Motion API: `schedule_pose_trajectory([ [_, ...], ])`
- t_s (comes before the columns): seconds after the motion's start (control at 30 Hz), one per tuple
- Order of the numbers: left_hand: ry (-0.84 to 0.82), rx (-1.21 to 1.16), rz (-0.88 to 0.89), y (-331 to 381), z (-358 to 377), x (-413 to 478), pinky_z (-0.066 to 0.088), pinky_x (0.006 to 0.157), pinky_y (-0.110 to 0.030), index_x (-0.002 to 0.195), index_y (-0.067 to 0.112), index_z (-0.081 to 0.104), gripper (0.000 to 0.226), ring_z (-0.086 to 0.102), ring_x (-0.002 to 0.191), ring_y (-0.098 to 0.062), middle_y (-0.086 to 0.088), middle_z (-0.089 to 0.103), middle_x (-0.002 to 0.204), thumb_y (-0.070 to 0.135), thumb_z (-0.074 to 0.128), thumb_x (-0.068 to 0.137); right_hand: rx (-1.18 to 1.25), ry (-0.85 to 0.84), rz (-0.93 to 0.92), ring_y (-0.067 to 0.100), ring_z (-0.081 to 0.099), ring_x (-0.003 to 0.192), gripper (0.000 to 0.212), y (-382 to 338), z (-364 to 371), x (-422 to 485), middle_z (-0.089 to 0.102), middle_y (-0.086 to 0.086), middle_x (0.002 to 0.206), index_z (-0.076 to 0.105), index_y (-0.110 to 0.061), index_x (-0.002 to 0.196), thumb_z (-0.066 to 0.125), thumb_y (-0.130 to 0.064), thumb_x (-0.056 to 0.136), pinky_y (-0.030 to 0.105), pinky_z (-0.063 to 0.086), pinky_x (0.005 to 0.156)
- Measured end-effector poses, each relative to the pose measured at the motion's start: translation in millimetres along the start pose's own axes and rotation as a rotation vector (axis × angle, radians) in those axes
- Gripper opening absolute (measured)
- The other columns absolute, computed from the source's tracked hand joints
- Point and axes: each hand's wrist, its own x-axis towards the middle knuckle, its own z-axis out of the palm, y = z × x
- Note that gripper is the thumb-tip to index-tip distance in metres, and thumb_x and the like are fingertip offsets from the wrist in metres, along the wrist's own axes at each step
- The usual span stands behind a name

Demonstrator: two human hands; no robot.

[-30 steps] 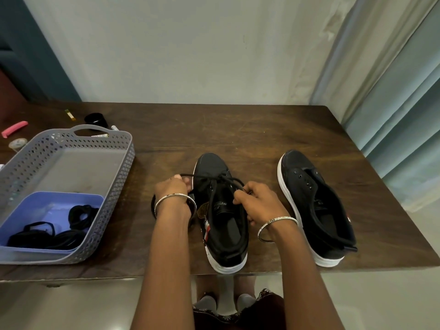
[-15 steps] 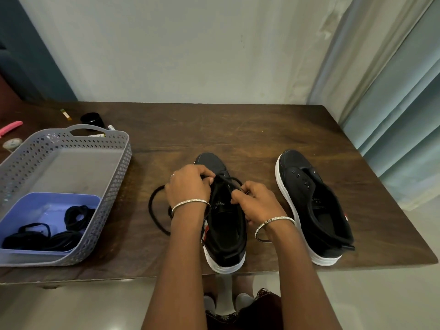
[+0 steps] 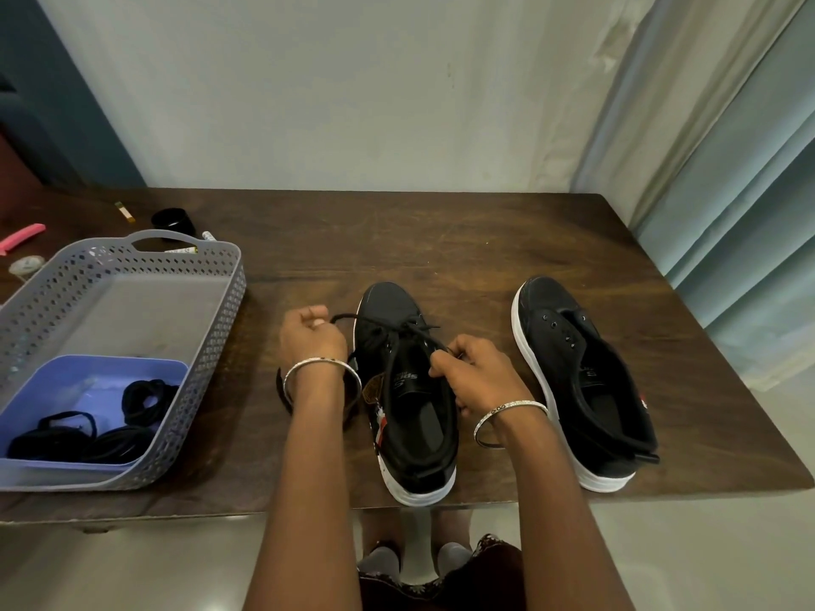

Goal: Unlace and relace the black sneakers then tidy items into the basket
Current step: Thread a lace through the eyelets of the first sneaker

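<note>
You're pinching lace (image 3: 397, 328) end just left of sneaker (image 3: 410, 403) with left hand (image 3: 311, 341), right hand (image 3: 478, 374) gripping other strand over it; toe pointing away.

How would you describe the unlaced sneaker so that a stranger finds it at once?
On the wooden table, two black sneakers stand side by side. It is the right sneaker, nearer the curtain: its eyelets are empty, while the left sneaker carries a black lace.

Upside-down white print inside the near sneaker (image 3: 408, 403): a big "S" with a short word, too blurred to spell. The other sneaker (image 3: 582, 381) shows the same "S", its word half hidden.
</note>
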Motion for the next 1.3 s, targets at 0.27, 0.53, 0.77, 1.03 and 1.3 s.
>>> schedule_pose_trajectory([
  [0.27,-0.282,0.775,0.565,1,15,-11,0.034,0.099,-0.048,0.101,0.041,0.070,0.011,0.049,0.122,-0.024,0.011,0.062,0.116,0.035,0.065,0.095,-0.028,0.001,-0.012,0.019,0.055,0.056,0.014,0,-1,0,0.061,0.003,0.067,0.062,-0.017,0.076,0.067,-0.027,0.082,0.033,0.051,0.055],
  [0.53,-0.111,0.393,0.235,-1,16,-9,0.039,0.097,-0.038,0.083,0.023,0.066,0.016,0.058,0.099,-0.020,0.007,0.067,0.096,0.020,0.054,0.093,-0.018,0.006,-0.004,0.019,0.053,0.055,0.014,1,-1,1,0.058,0.002,0.065,0.062,-0.017,0.074,0.068,-0.026,0.081,0.030,0.048,0.053],
  [0.77,0.154,0.138,-0.142,-6,-14,11,0.050,0.100,-0.046,0.105,0.016,0.076,0.022,0.063,0.111,-0.036,-0.012,0.070,0.117,0.013,0.062,0.088,-0.015,-0.001,0.000,0.019,0.052,0.055,0.012,-2,-1,-1,0.058,0.002,0.064,0.062,-0.015,0.076,0.068,-0.025,0.081,0.031,0.047,0.053],
  [1.03,-0.129,0.365,0.256,4,-9,6,0.046,0.080,-0.035,0.083,0.019,0.064,0.031,0.062,0.091,-0.027,-0.004,0.068,0.094,0.048,0.071,0.087,-0.131,0.009,-0.094,0.015,0.054,0.062,0.023,-5,1,-3,0.057,-0.005,0.061,0.059,-0.020,0.072,0.073,-0.035,0.083,0.041,0.053,0.068],
  [1.3,-0.533,0.485,0.128,0,-7,5,0.061,0.079,-0.045,0.092,0.026,0.063,0.038,0.069,0.086,-0.020,0.001,0.068,0.091,0.047,0.084,0.069,0.097,0.262,-0.357,0.012,0.054,0.061,0.026,-23,10,-7,0.057,-0.010,0.062,0.058,-0.020,0.073,0.062,-0.040,0.090,0.047,0.050,0.069],
])
